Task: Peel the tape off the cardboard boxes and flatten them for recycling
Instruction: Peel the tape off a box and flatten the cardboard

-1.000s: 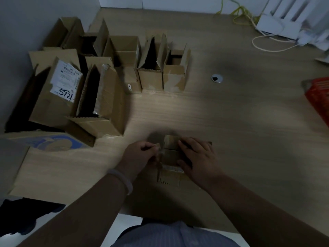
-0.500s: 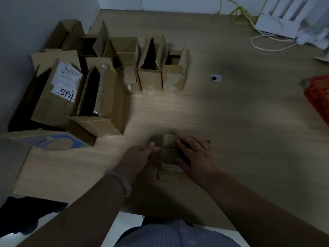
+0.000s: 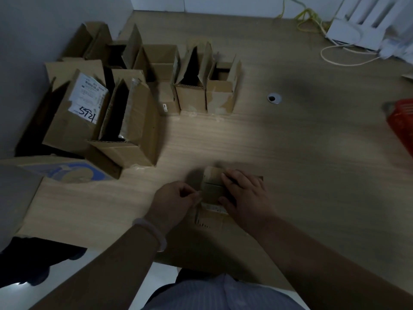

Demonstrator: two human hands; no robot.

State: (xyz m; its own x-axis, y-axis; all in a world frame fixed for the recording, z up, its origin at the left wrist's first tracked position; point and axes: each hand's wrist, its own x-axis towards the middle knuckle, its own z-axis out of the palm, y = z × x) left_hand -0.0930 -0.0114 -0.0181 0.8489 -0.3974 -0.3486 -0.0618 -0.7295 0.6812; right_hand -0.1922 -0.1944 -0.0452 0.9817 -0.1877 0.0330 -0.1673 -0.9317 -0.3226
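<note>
L hand [image 3: 176, 200] curling fingers tight, pinching what looks like tape [image 3: 198, 194] end at left edge of small cardboard box [image 3: 212, 187]; dim, can't confirm. R hand [image 3: 245, 195] lying flat, fingers nearly straight, pressing on box top, gripping nothing. Wooden table [image 3: 290, 153] carrying everything. Opened boxes [image 3: 138, 113] standing in cluster at far left. Small box sitting near front edge, btwn hands. Risks: tape snapping or ripping off paper layer if pulled too steep/fast; box sliding if R hand pressure drops; pinch slipping off short end.
</note>
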